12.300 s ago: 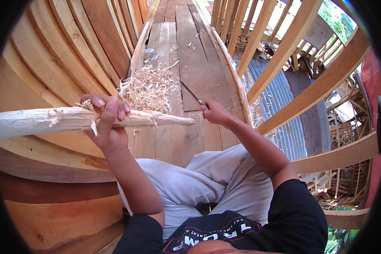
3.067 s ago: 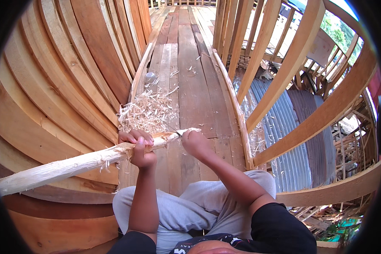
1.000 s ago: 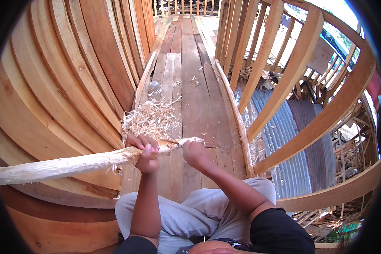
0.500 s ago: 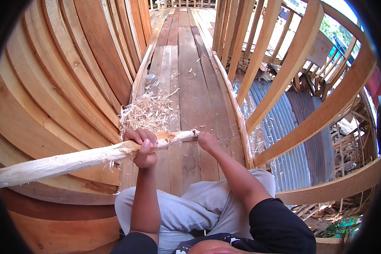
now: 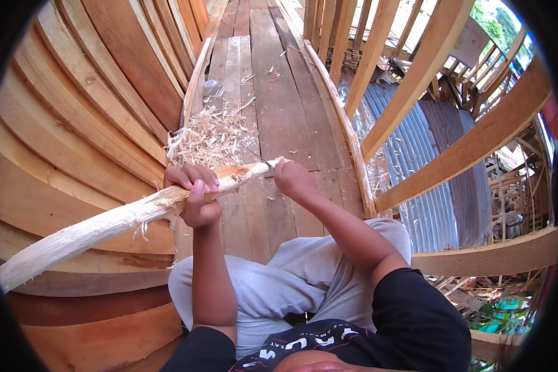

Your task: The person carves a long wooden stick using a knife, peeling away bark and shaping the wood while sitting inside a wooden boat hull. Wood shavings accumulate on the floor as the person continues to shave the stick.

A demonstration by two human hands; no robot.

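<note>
A long pale, peeled wooden pole (image 5: pixel 99 224) runs from the lower left up to the middle, with rough fibres and a brownish patch near its far end. My left hand (image 5: pixel 194 193) is wrapped round it just short of that patch, thumb on the near side. At the pole's right tip my right hand (image 5: pixel 293 180) is closed in a fist. What sits inside that fist is hidden; a thin dark line shows just beyond the pole there, too fine to name. A curl of shaved wood hangs from the pole's underside.
Pale wood shavings (image 5: pixel 211 137) lie heaped on the plank floor (image 5: pixel 285 111) beyond the pole, beside a small clear cup-like container (image 5: pixel 212 88). Upright boards (image 5: pixel 74 118) wall the left. A slatted wooden railing (image 5: pixel 409 74) stands right, with corrugated metal sheets (image 5: pixel 415 167) below.
The view has tipped downward, so the floor and shavings sit differently in the picture. Both hands keep their places on the pole, whose right tip now slants more upward.
</note>
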